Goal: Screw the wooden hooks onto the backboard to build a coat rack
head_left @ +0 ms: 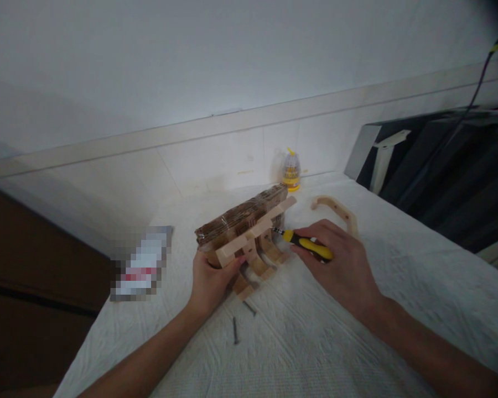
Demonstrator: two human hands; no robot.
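A light wooden rack with curved hooks (255, 232) leans against a brown, plastic-wrapped bundle (240, 213). My left hand (209, 279) grips the rack's near left end, thumb across the front and the other fingers hidden behind. In my right hand (340, 254) is a yellow and black screwdriver (309, 245), its metal tip pointing left at the rack. Whether the tip sits in a screw is too small to make out. Two loose screws lie on the white cloth below the rack, a long screw (235, 330) and another screw (249, 308).
A curved wooden piece (336, 205) lies right of the rack. Against the wall stands a yellow-based clear bit holder (291, 171). A blurred white packet (143, 265) is at the left on the cloth-covered table (315, 342). Dark panels (435, 149) stand at the right.
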